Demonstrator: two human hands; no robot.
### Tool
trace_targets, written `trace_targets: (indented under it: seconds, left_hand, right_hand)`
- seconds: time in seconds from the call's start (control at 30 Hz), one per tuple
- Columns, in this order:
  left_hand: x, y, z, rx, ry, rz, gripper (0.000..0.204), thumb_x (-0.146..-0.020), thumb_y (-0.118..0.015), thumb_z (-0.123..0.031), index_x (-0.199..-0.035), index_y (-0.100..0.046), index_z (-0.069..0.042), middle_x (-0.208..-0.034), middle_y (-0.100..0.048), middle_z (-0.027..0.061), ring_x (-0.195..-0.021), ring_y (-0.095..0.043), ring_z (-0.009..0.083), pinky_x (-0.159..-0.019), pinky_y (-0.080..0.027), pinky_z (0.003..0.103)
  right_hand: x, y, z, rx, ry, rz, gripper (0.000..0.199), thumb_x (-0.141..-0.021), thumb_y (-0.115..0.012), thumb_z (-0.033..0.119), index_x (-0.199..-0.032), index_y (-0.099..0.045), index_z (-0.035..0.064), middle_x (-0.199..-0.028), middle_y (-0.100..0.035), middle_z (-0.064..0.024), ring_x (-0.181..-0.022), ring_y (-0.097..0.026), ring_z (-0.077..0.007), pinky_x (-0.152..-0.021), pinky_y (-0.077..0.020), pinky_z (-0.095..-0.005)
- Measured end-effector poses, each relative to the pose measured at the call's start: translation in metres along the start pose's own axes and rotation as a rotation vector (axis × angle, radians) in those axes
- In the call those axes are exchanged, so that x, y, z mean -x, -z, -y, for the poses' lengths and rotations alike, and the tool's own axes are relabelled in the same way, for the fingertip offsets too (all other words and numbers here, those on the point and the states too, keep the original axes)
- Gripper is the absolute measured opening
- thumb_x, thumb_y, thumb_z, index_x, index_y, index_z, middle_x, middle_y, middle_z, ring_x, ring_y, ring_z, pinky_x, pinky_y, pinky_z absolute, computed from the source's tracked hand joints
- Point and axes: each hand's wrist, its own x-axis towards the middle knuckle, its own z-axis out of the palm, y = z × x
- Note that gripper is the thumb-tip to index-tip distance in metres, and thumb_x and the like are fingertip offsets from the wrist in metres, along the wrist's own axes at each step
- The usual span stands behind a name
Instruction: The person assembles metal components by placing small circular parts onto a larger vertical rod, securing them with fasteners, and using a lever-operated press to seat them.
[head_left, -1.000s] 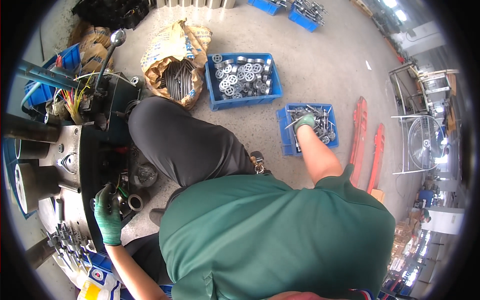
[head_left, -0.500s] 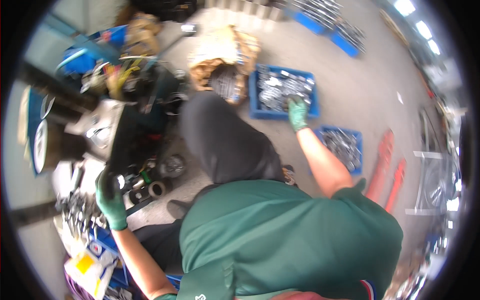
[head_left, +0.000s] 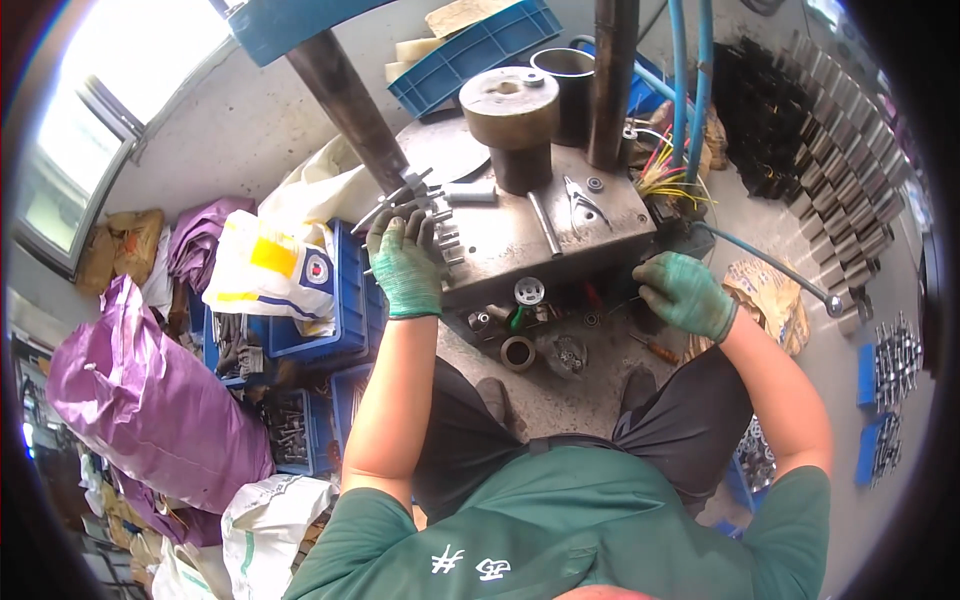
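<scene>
Metal rods (head_left: 400, 205), a loose bundle gripped in the gloved left hand (head_left: 405, 265) at the left edge of the press surface (head_left: 560, 235), could slip into the blue crates (head_left: 345, 300) below, while the right hand (head_left: 685, 293), fingers curled, rests right.

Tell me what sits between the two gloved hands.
In the head view, between the left hand and the right hand runs the front edge of the grey machine table, with a small round metal disc below it.
</scene>
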Motion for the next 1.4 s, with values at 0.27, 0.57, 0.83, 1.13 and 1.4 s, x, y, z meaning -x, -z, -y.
trace_targets:
  seconds: [0.27, 0.57, 0.83, 1.13, 1.4]
  left_hand:
    - [-0.034, 0.010, -0.017, 0.436, 0.298, -0.011, 0.032, -0.106, -0.055, -0.021, -0.125, -0.054, 0.004, -0.136, -0.058, 0.0246, -0.127, -0.061, 0.0379, -0.111, -0.055, 0.048]
    - [-0.058, 0.010, -0.002, 0.235, 0.191, 0.209, 0.028, -0.104, -0.060, -0.015, -0.131, -0.060, -0.006, -0.128, -0.063, 0.0150, -0.114, -0.067, 0.0299, -0.105, -0.057, 0.044]
    - [-0.046, -0.011, 0.025, -0.413, -0.281, 0.303, 0.032, -0.098, -0.069, -0.001, -0.129, -0.062, -0.005, -0.120, -0.065, 0.0071, -0.096, -0.065, 0.0126, -0.085, -0.057, 0.027]
    - [-0.008, -0.025, 0.021, -0.250, -0.587, 0.444, 0.017, -0.107, -0.060, -0.013, -0.120, -0.063, -0.003, -0.102, -0.072, 0.0085, -0.088, -0.069, 0.0136, -0.079, -0.060, 0.028]
    - [0.040, -0.035, 0.074, -0.868, -0.024, 0.728, 0.022, -0.102, -0.068, -0.012, -0.122, -0.068, -0.003, -0.092, -0.075, 0.0091, -0.079, -0.067, 0.0108, -0.073, -0.057, 0.031]
  right_hand:
    - [0.000, -0.047, -0.028, -0.206, -0.282, 0.358, 0.030, -0.094, -0.069, 0.022, -0.117, -0.076, 0.0028, -0.111, -0.076, -0.0203, -0.106, -0.071, -0.0397, -0.093, -0.0577, -0.0452]
    - [-0.004, -0.047, -0.034, -0.276, -0.423, 0.162, 0.028, -0.095, -0.071, 0.015, -0.118, -0.074, -0.0005, -0.109, -0.076, -0.0229, -0.102, -0.073, -0.0387, -0.090, -0.0582, -0.0421]
    - [-0.019, -0.048, -0.039, -0.196, -0.397, -0.056, 0.026, -0.094, -0.070, 0.010, -0.118, -0.073, -0.0010, -0.111, -0.075, -0.0214, -0.104, -0.073, -0.0375, -0.092, -0.0576, -0.0412]
    - [-0.090, -0.049, -0.076, 0.187, -0.298, -0.128, 0.037, -0.087, -0.072, 0.012, -0.123, -0.073, 0.0060, -0.120, -0.072, -0.0188, -0.112, -0.068, -0.0372, -0.104, -0.0516, -0.0460]
    - [-0.155, -0.067, -0.107, 0.261, -0.573, 0.252, 0.034, -0.095, -0.067, 0.027, -0.121, -0.077, 0.0083, -0.129, -0.068, -0.0169, -0.119, -0.066, -0.0391, -0.104, -0.0533, -0.0444]
